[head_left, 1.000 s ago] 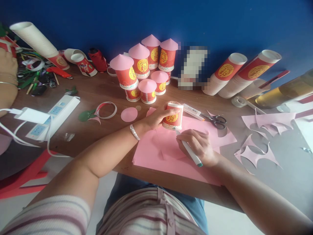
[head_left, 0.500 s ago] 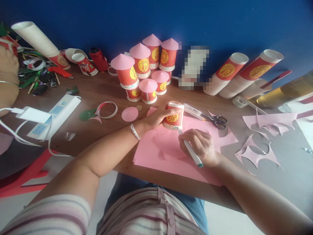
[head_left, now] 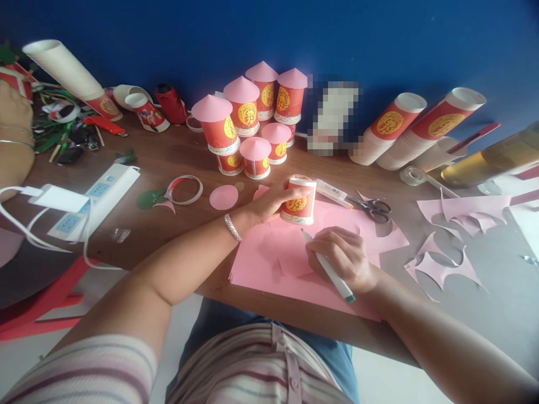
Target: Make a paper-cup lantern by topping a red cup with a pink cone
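My left hand [head_left: 273, 203] is closed around a red and white paper cup [head_left: 300, 203] with a gold emblem and marker lines on its lower white rim. In my right hand [head_left: 340, 257] is a white marker pen [head_left: 334, 278] with a green end. The pen's tip points toward the cup's lower rim, a small gap away from it. Beneath both hands lie sheets of pink paper [head_left: 261, 264]. Beyond the cup stand several decorated red cups [head_left: 246, 109] with pink paper cones on top, some stacked on others.
Black-handled scissors [head_left: 379, 212] and another marker [head_left: 332, 192] lie beyond my right hand. Pink paper scraps [head_left: 446, 269] and leaning cup stacks [head_left: 389, 120] are to the right. At left are a power strip [head_left: 95, 205], a tape roll [head_left: 184, 191] and another person's arm [head_left: 14, 134].
My right hand has drawn the marker slightly back, down and left, so its tip has come away from the cup's rim. The left hand keeps the cup in nearly the same place.
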A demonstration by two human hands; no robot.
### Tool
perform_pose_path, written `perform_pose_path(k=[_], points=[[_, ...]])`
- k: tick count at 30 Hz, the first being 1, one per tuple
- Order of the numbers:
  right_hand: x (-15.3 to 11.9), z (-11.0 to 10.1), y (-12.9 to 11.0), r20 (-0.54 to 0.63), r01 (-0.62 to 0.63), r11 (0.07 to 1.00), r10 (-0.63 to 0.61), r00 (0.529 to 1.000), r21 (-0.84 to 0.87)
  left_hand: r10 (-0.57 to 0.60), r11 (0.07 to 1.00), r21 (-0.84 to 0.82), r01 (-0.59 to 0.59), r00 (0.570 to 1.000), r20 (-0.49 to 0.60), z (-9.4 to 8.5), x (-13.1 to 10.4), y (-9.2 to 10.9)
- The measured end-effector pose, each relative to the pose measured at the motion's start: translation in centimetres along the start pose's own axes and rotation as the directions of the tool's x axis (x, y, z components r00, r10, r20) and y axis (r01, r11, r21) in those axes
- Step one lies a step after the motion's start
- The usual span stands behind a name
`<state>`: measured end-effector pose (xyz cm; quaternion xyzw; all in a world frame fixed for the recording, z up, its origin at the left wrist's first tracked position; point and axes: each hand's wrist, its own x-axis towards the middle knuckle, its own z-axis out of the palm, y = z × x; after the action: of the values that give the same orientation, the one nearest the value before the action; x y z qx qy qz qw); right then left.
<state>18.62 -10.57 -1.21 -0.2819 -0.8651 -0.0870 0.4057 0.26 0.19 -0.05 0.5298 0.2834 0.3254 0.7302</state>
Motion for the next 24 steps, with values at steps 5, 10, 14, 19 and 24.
perform_pose_path(k=[5,10,14,19,24], points=[[0.0,0.0,0.0,0.005,0.018,1.0,-0.018,1.0,0.009,-0.024,0.999,-0.021,0.024,0.999,0.037,-0.5,0.2,-0.5],[-0.1,0.1,0.1,-0.011,0.009,1.0,-0.009,1.0,0.001,-0.004,0.996,-0.091,0.005,1.0,0.011,-0.7,0.4,-0.8],[0.0,0.2,0.1,0.001,-0.026,0.999,0.026,1.0,0.026,0.021,0.978,-0.207,-0.021,1.0,-0.003,-1.0,0.8,-1.4],[0.2,0.1,0.1,0.008,-0.037,0.997,0.036,0.999,0.072,0.001,0.966,-0.259,-0.002,1.0,-0.004,-1.4,1.3,-2.2],[0.2,-0.1,-0.1,0.066,-0.055,0.989,0.046,0.997,0.137,0.04,0.984,-0.176,-0.039,0.999,0.003,-1.3,1.1,-2.4]])
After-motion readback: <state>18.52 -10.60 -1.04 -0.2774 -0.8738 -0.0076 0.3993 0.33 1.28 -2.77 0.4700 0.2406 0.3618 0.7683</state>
